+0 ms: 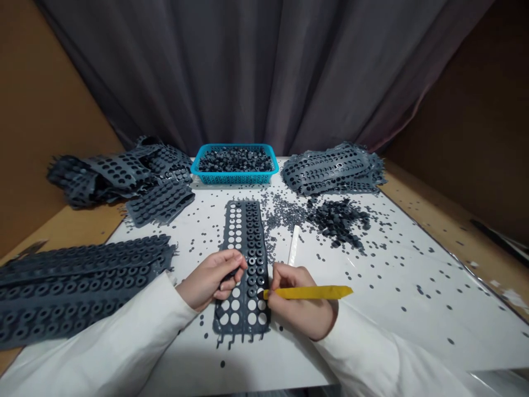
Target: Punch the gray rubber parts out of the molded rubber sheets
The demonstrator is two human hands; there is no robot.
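A dark grey rubber strip lies lengthwise in front of me. Its right rows hold ring-shaped rubber pieces down to near the front; round holes along the left and at the front end show white beneath. My left hand is closed over the strip's left side, with something dark, apparently small rubber pieces, partly visible between the curled fingers. Pinched in my right hand is a yellow pen-like tool. Its dark tip end is at the strip's right edge, by the lowest rings. The fingers hide the exact contact.
A blue basket of small dark pieces stands at the back. Punched sheets are heaped at back left and back right. Ringed strips lie left. Right are a pile of dark bits, scattered discs and a white stick.
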